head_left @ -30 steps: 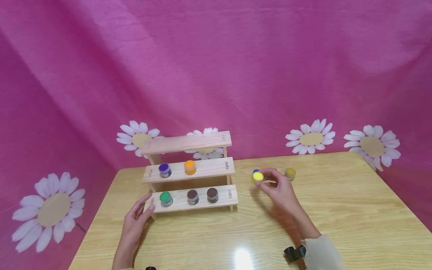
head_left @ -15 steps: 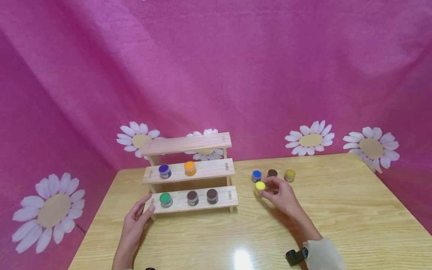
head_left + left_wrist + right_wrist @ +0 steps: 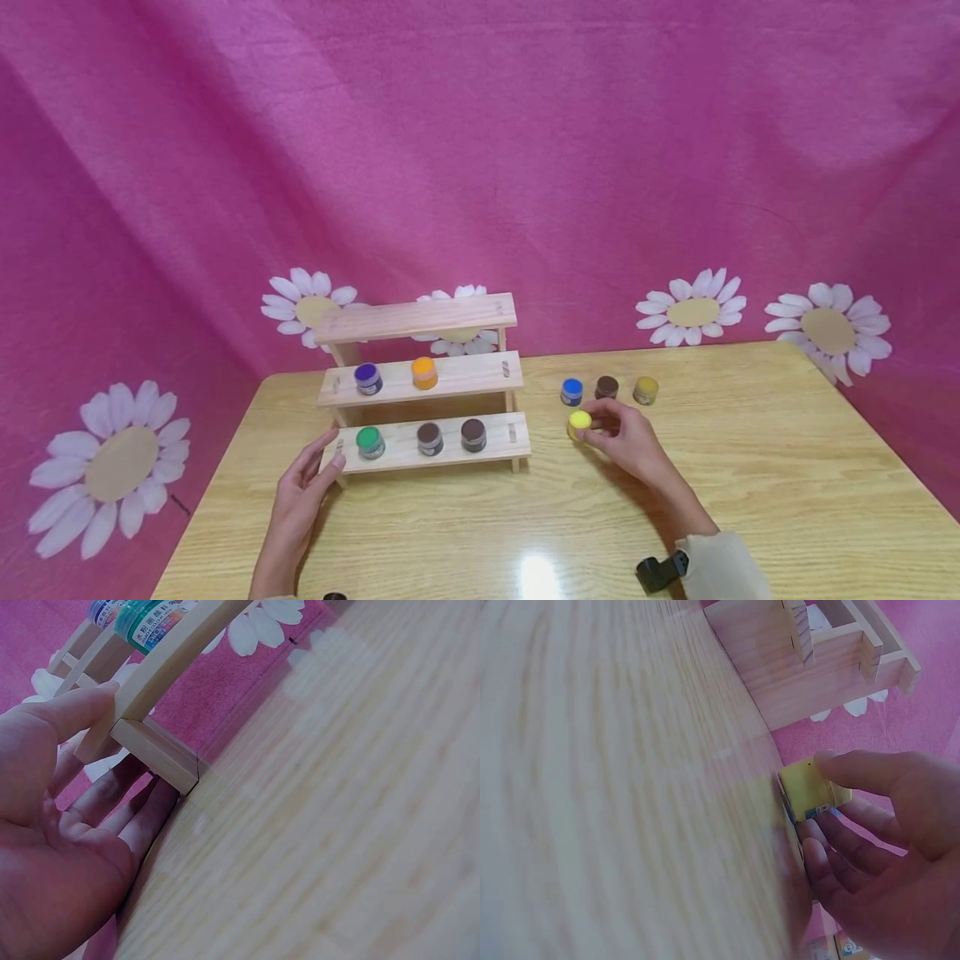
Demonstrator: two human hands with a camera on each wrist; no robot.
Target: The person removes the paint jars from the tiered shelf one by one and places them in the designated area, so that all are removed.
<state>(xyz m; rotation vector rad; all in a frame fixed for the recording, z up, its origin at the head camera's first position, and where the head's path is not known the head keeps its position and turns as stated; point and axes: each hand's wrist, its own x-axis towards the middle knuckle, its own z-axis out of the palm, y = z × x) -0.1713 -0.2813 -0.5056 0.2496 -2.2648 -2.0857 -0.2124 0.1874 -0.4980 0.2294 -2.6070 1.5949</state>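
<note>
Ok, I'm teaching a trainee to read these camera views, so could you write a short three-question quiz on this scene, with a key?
1. Multiple choice: which one does the right hand hold?
A) blue jar
B) yellow jar
C) orange jar

2. True or false: the left hand touches the left end of the bottom shelf.

3. Count: how many jars stand on the bottom shelf?

Key
1: B.
2: True; the thumb lies against it.
3: Three: the green jar and two brown jars.
</note>
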